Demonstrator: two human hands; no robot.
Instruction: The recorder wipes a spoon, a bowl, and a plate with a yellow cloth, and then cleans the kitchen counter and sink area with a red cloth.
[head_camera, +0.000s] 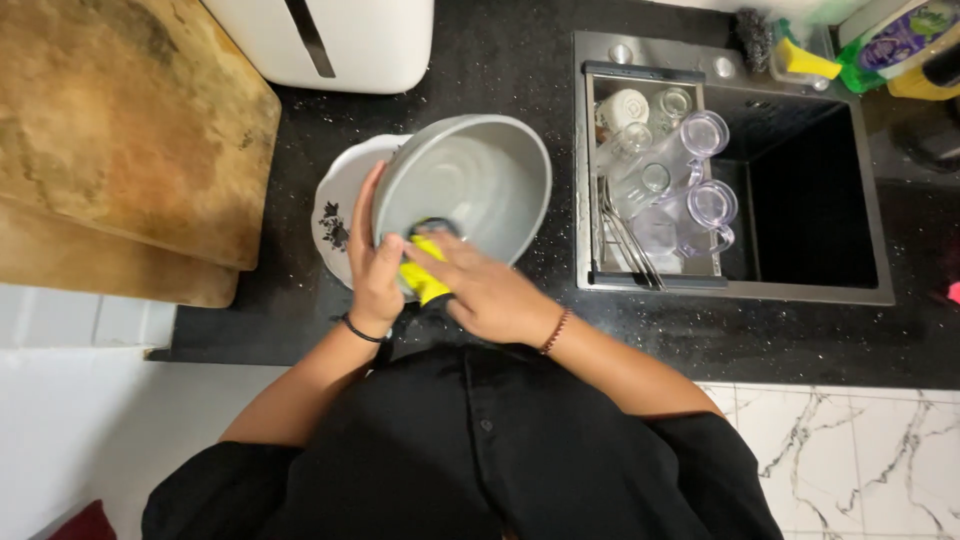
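Note:
A grey metal bowl (470, 190) is tilted toward me above a white plate with a dark floral print (335, 215) on the black speckled counter. My left hand (375, 265) grips the bowl's near-left rim. My right hand (490, 290) presses a yellow and dark sponge (425, 275) against the bowl's lower inside edge.
A sink (810, 205) is set into the counter at right, with a drying rack (650, 190) holding clear glasses, mugs and cutlery. Soap bottles and sponges (860, 50) stand behind it. Wooden boards (120, 130) lie at left, a white appliance (330, 40) at the back.

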